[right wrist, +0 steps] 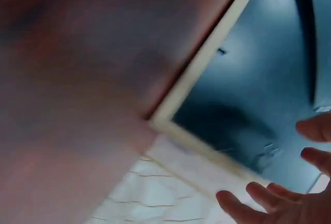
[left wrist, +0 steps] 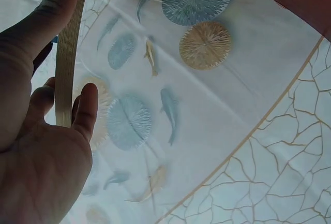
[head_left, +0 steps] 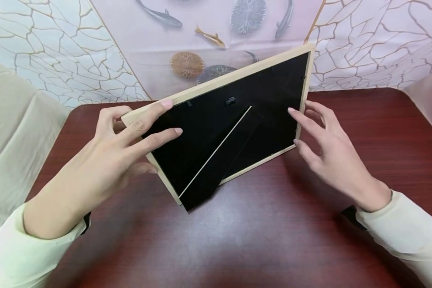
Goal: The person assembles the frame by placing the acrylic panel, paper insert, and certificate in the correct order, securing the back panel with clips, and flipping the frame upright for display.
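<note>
A picture frame (head_left: 219, 84) of pale wood stands tilted, its black back panel (head_left: 201, 128) towards me. A black easel leg (head_left: 219, 156) slants down across the panel to the lower left. My left hand (head_left: 119, 148) grips the left side, two fingers over the back and others behind the edge. In the left wrist view, the wooden edge (left wrist: 67, 74) runs between the digits of that hand. My right hand (head_left: 333, 148) holds the right side, with a forefinger on the panel, thumb by the lower edge and other fingers around the rim. The frame's front is hidden.
A glossy dark red table (head_left: 255, 232) lies beneath. Behind it hangs cloth (head_left: 209, 24) printed with fish, round shapes and gold crack lines. Pale fabric (head_left: 14, 132) borders the left side. A small metal hanger (head_left: 230, 101) sits on the panel.
</note>
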Action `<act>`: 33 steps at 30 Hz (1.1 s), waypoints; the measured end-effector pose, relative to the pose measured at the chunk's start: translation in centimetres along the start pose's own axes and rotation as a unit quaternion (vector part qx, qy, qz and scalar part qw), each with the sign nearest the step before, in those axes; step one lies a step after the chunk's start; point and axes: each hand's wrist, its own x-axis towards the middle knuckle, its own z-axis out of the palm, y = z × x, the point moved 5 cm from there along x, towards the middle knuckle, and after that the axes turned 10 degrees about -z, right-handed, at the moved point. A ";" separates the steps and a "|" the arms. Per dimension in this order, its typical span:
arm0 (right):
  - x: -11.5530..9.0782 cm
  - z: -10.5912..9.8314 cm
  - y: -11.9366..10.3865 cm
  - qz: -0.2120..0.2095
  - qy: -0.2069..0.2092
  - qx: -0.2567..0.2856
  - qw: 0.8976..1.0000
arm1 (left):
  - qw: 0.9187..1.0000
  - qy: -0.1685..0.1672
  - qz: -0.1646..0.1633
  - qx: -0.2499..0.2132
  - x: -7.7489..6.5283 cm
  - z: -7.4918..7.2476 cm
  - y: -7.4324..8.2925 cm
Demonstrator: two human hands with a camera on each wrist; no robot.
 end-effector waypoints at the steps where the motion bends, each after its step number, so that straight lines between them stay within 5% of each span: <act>1: 0.2 0.0 -0.7 -0.021 0.007 -0.006 1.000 | 1.000 0.002 0.003 0.001 0.0 0.0 0.2; 7: 2.0 1.3 -5.6 -0.173 -0.022 0.012 0.985 | 0.999 0.012 0.032 0.035 0.0 -0.1 0.9; 12: 3.1 2.8 -8.4 -0.247 -0.030 0.011 0.968 | 0.998 0.011 0.033 0.059 -0.1 -0.2 1.1; 21: 3.5 4.3 -9.1 -0.251 -0.050 -0.023 0.966 | 0.995 0.018 0.051 0.085 0.2 -0.3 1.6; 33: 3.0 3.6 -9.4 -0.264 -0.060 -0.061 0.961 | 0.989 0.028 0.055 0.135 0.7 -0.1 1.0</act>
